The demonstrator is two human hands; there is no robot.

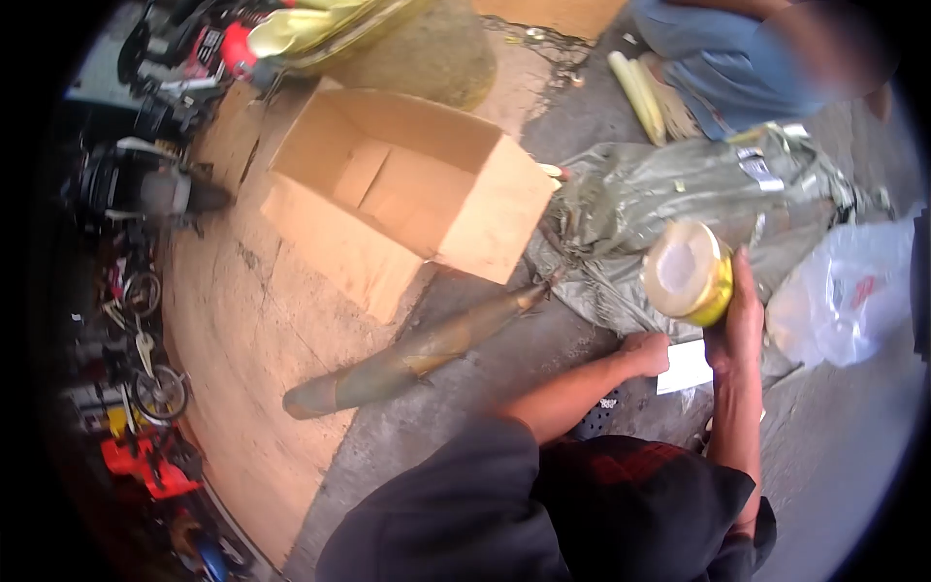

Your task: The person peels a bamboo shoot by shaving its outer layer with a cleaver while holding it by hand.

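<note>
My right hand [742, 320] is wrapped round the side of a thick, round, roll-like thing [680, 265], with a cream end, a paler round middle and a bright yellow side. Whether its middle is hollow cannot be made out. My left hand [644, 355] is closed in a fist just below and to the left, at the edge of a flat white rectangular piece [685, 368]. That piece reaches toward my right wrist. On the ground to the left lies a long, tapered bamboo shoot [417, 354] in brown-green husk.
An open cardboard box [499, 209] stands beyond the bamboo shoot. A grey-green plastic sack [640, 184] and a clear plastic bag [839, 296] lie ahead and right. Another person in blue trousers [718, 68] crouches near pale stalks [638, 97]. Motorbikes [155, 189] line the left.
</note>
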